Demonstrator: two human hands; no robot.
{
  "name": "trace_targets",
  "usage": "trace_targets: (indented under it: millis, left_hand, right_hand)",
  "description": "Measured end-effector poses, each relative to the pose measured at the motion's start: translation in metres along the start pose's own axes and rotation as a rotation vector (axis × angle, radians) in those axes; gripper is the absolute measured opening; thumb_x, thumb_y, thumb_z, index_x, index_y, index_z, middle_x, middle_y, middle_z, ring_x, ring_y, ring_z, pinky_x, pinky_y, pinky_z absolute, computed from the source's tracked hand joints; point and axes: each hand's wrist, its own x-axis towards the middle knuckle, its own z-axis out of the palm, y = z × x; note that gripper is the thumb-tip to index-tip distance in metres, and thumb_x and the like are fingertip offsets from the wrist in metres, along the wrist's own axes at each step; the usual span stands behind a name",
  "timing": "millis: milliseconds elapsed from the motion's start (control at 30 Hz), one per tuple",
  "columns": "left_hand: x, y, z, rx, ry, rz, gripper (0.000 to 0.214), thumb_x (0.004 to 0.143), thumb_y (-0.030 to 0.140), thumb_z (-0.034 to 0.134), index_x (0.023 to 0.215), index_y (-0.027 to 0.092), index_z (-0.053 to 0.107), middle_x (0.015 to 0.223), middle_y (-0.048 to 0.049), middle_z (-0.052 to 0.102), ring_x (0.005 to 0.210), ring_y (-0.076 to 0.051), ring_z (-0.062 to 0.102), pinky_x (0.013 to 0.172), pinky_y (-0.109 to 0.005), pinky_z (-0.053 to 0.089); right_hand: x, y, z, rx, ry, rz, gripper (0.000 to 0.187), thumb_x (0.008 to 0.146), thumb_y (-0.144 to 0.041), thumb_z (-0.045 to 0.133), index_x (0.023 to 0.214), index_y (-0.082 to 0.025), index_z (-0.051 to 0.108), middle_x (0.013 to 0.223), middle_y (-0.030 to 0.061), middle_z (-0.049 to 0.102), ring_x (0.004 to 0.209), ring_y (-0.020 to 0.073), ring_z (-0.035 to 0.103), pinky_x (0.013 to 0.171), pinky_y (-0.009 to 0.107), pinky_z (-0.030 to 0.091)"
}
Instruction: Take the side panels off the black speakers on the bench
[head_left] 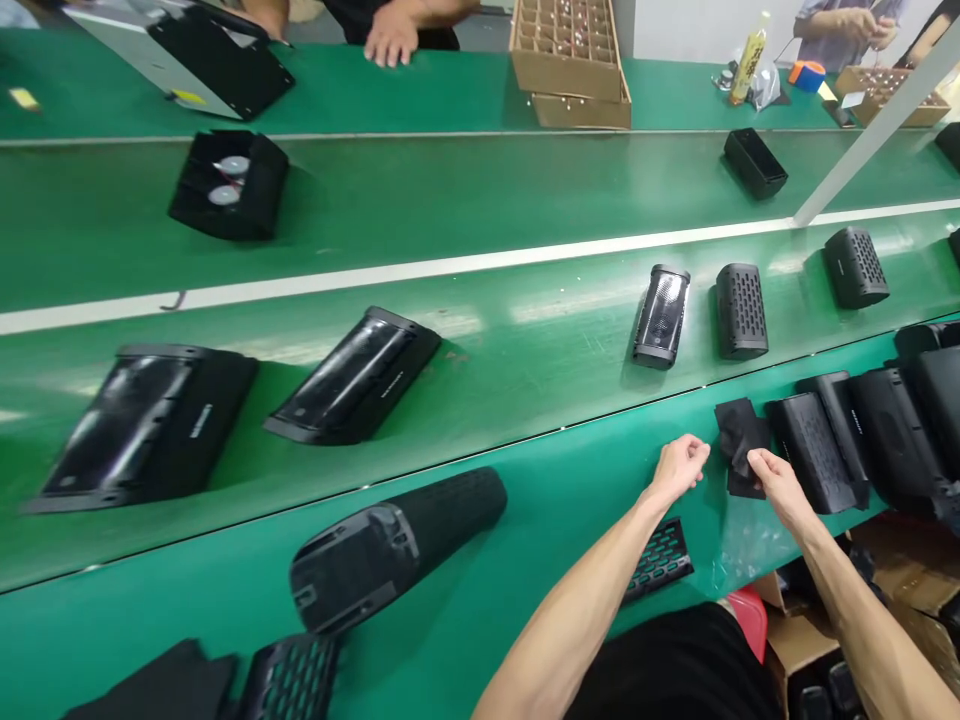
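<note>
My left hand point(681, 464) rests on the green bench near its front edge, fingers curled in a loose fist, with nothing visible in it. My right hand point(772, 478) pinches a small black cloth point(739, 440) lying just left of a row of black speaker housings point(814, 450). A black perforated grille point(660, 560) lies under my left forearm. A long black speaker body point(390, 548) lies on the bench to the left.
Several black speakers point(661, 315) ride the green conveyor point(525, 330). Cardboard trays point(570, 60) stand on the far bench, where another person's hand point(390, 40) rests. A person works at the far right point(847, 25). Boxes sit under the bench at the right point(900, 580).
</note>
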Motion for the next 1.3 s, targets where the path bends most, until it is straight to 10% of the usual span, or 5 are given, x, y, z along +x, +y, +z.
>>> trace_targets:
  millis: [133, 400, 767, 1033, 1300]
  left_hand:
    - [0.012, 0.015, 0.011, -0.148, -0.035, 0.071, 0.056, 0.09, 0.016, 0.061, 0.146, 0.023, 0.059, 0.143, -0.0126, 0.068, 0.1, -0.016, 0.071, 0.072, -0.023, 0.056]
    - [0.006, 0.008, -0.008, -0.258, 0.021, 0.156, 0.023, 0.079, 0.034, 0.074, 0.09, 0.015, 0.079, 0.083, -0.0038, 0.076, 0.08, -0.019, 0.068, 0.08, -0.03, 0.053]
    - [-0.066, -0.032, -0.116, -0.381, 0.405, 0.148, 0.058, 0.072, 0.073, 0.075, 0.091, 0.019, 0.067, 0.068, 0.0047, 0.056, 0.056, -0.012, 0.053, 0.05, -0.023, 0.048]
    - [-0.139, -0.023, -0.116, -0.318, 0.371, 0.243, 0.043, 0.082, 0.061, 0.069, 0.095, 0.02, 0.062, 0.071, 0.0029, 0.058, 0.06, -0.013, 0.054, 0.06, -0.025, 0.05]
    - [-0.204, 0.005, -0.091, 0.048, -0.054, 0.471, 0.015, 0.068, 0.015, 0.066, 0.073, 0.024, 0.076, 0.096, -0.0075, 0.075, 0.102, -0.028, 0.065, 0.104, -0.044, 0.051]
  right_hand:
    - [-0.007, -0.015, 0.001, 0.084, -0.072, -0.032, 0.053, 0.097, -0.071, 0.064, 0.094, -0.018, 0.069, 0.086, 0.0024, 0.07, 0.075, 0.0175, 0.066, 0.072, 0.033, 0.055]
    - [0.003, -0.019, -0.012, -0.025, 0.015, -0.062, 0.05, 0.104, -0.065, 0.058, 0.092, -0.017, 0.066, 0.079, -0.0014, 0.064, 0.067, 0.0143, 0.061, 0.066, 0.03, 0.053]
    - [0.052, -0.024, -0.007, -0.336, 0.067, -0.006, 0.03, 0.105, -0.044, 0.068, 0.104, -0.014, 0.071, 0.099, 0.0022, 0.072, 0.084, 0.0182, 0.07, 0.078, 0.034, 0.061]
    - [0.027, -0.055, 0.007, -0.175, 0.113, -0.051, 0.046, 0.092, -0.058, 0.073, 0.118, -0.02, 0.07, 0.134, 0.0175, 0.065, 0.129, 0.0362, 0.058, 0.107, 0.053, 0.048]
    - [-0.066, -0.058, 0.109, 0.211, -0.627, 0.377, 0.088, 0.091, -0.094, 0.032, 0.109, -0.017, 0.071, 0.088, 0.0182, 0.077, 0.075, 0.0353, 0.077, 0.06, 0.05, 0.062]
